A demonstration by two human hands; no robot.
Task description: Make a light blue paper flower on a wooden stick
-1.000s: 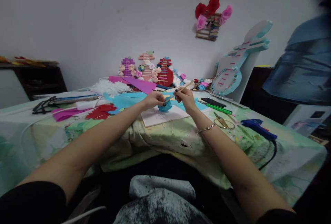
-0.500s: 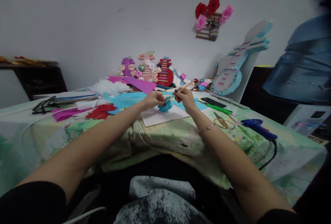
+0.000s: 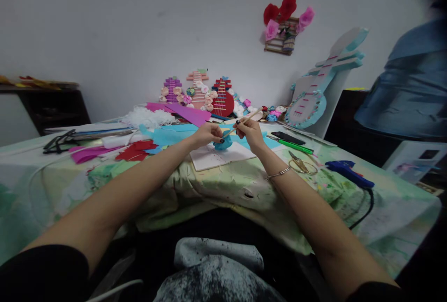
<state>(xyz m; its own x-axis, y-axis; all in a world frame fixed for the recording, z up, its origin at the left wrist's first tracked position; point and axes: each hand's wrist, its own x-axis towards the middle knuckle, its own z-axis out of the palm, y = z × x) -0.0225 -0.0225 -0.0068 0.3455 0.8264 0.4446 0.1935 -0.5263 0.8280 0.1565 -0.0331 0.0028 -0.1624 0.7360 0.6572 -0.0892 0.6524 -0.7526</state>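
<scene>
My left hand (image 3: 208,135) pinches a crumpled piece of blue paper (image 3: 224,144), shaped a little like a flower, above a white pad (image 3: 213,158). In my right hand (image 3: 248,131) a thin wooden stick (image 3: 253,115) is gripped between thumb and fingers. It slants down to the left, and its lower end meets the blue piece. Whether the tip is inside the piece or only against it I cannot tell. Blue sheets (image 3: 174,133) lie behind and beside the hands.
Right of my hands lie a black phone (image 3: 288,137), a green cutter (image 3: 296,146), scissors (image 3: 302,164) and a blue glue gun (image 3: 349,173) with its cable. On the left are red paper pieces (image 3: 136,150) and black glasses (image 3: 60,142). Decorated paper lutes (image 3: 223,97) stand behind.
Almost nothing differs. Both hands stay in place on the blue piece and the stick, with at most a slight shift of the stick.
</scene>
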